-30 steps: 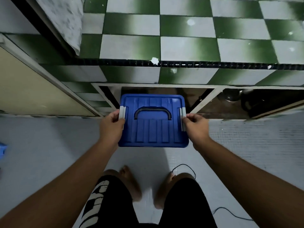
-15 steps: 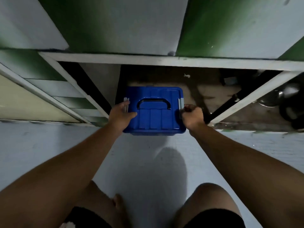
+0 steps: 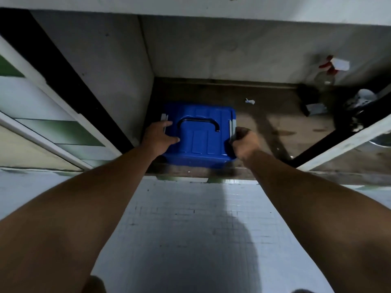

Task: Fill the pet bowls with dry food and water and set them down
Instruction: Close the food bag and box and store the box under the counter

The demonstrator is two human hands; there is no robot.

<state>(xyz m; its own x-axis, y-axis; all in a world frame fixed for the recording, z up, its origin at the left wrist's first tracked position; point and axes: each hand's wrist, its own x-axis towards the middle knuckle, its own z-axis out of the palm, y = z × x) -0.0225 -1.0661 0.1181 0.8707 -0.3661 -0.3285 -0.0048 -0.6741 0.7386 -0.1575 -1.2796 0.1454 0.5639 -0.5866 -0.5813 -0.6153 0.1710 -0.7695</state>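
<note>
A blue plastic box (image 3: 201, 142) with a black handle on its lid and grey side clips sits on the floor of an open low cabinet, near its left wall. My left hand (image 3: 157, 137) lies flat on the lid's left side, fingers spread toward the handle. My right hand (image 3: 245, 143) is curled around the box's right edge by the grey clip. No pet bowls, food or water are visible.
The cabinet's dark floor (image 3: 275, 123) stretches to the right, with a scrap of paper (image 3: 250, 101), a spray bottle (image 3: 326, 75) and dark clutter (image 3: 357, 106) at the far right. An open door edge (image 3: 342, 142) stands right of the box. Pale tiled floor (image 3: 190, 218) lies below.
The view has dropped lower and closer to the cabinet. The blue box has gone from in front of the cabinet opening to inside it, both hands staying on it.
</note>
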